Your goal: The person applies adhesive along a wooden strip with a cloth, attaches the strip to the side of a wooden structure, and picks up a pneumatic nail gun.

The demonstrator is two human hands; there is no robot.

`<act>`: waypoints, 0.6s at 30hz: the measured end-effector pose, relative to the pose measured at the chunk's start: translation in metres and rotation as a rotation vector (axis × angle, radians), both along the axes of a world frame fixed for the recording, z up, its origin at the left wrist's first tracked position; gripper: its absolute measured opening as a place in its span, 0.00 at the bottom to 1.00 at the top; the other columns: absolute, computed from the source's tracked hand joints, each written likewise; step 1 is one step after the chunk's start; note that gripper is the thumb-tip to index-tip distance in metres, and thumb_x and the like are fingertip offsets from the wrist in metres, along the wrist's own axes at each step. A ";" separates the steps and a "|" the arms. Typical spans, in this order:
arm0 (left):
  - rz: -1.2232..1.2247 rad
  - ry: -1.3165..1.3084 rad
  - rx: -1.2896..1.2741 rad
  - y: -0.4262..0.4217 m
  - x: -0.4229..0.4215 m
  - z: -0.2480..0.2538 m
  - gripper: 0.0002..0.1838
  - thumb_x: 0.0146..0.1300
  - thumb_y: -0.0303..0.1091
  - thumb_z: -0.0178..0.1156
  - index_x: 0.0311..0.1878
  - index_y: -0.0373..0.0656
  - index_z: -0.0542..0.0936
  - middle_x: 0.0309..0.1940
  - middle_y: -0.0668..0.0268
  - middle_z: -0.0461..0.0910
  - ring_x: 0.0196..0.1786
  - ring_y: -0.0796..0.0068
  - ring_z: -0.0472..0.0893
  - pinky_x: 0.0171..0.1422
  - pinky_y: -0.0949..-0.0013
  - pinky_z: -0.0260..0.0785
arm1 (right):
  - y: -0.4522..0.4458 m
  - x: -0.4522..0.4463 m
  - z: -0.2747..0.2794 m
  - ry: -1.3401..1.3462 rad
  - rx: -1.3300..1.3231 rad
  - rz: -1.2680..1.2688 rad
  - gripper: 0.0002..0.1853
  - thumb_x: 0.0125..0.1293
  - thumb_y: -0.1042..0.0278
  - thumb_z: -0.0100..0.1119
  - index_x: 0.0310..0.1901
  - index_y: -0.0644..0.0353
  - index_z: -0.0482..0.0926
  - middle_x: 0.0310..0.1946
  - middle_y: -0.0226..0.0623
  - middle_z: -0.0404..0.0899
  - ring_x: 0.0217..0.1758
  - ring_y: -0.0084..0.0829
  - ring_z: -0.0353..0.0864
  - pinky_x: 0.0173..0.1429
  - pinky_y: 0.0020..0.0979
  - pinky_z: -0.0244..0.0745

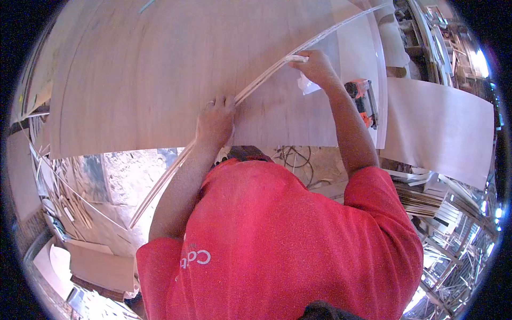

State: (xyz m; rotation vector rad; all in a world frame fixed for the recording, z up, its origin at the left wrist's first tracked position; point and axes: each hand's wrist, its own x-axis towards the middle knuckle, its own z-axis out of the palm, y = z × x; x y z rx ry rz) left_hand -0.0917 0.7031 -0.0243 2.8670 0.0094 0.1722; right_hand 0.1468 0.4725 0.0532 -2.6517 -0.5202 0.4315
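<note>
Panel [144, 80] beneath; long thin strips [261, 80] diagonal across it, lower ends overhanging, could snap if snagged; orange tool [365, 101] near panel's right edge, careless swing could knock it; left hand [216, 121] closed around strips, right hand [314, 68] pinching pale piece [297, 58], loose grip could slip

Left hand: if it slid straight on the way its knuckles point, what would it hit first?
The way looks free: ahead of the left hand only bare wooden panel shows, with the strips angling off rightward. Its height over the panel is unclear.
</note>
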 end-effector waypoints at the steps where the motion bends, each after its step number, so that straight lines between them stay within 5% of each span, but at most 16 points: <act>1: 0.004 0.001 -0.001 0.000 0.000 -0.001 0.09 0.62 0.28 0.62 0.45 0.43 0.76 0.46 0.58 0.81 0.48 0.55 0.87 0.48 0.57 0.85 | 0.000 0.000 -0.002 -0.021 0.003 0.024 0.20 0.63 0.56 0.74 0.52 0.60 0.89 0.38 0.46 0.90 0.38 0.37 0.88 0.46 0.39 0.81; 4: -0.007 0.015 0.029 0.000 0.000 -0.001 0.08 0.64 0.29 0.61 0.45 0.43 0.76 0.46 0.58 0.81 0.48 0.54 0.87 0.49 0.55 0.85 | 0.004 -0.001 -0.002 -0.030 0.026 0.061 0.20 0.64 0.55 0.73 0.52 0.59 0.89 0.39 0.48 0.90 0.39 0.39 0.89 0.47 0.40 0.81; 6: -0.020 0.078 0.007 0.000 0.000 0.002 0.15 0.66 0.33 0.60 0.54 0.40 0.79 0.48 0.54 0.83 0.51 0.53 0.85 0.54 0.57 0.81 | 0.008 -0.002 0.005 -0.019 0.044 0.075 0.20 0.64 0.55 0.73 0.52 0.59 0.89 0.39 0.48 0.90 0.39 0.39 0.89 0.47 0.41 0.82; 18: -0.018 0.003 0.036 0.002 0.001 0.002 0.08 0.64 0.30 0.61 0.46 0.44 0.76 0.44 0.59 0.81 0.47 0.56 0.87 0.49 0.56 0.84 | 0.006 0.003 0.008 -0.055 -0.021 -0.004 0.20 0.65 0.53 0.71 0.51 0.59 0.89 0.43 0.50 0.90 0.45 0.45 0.90 0.52 0.42 0.82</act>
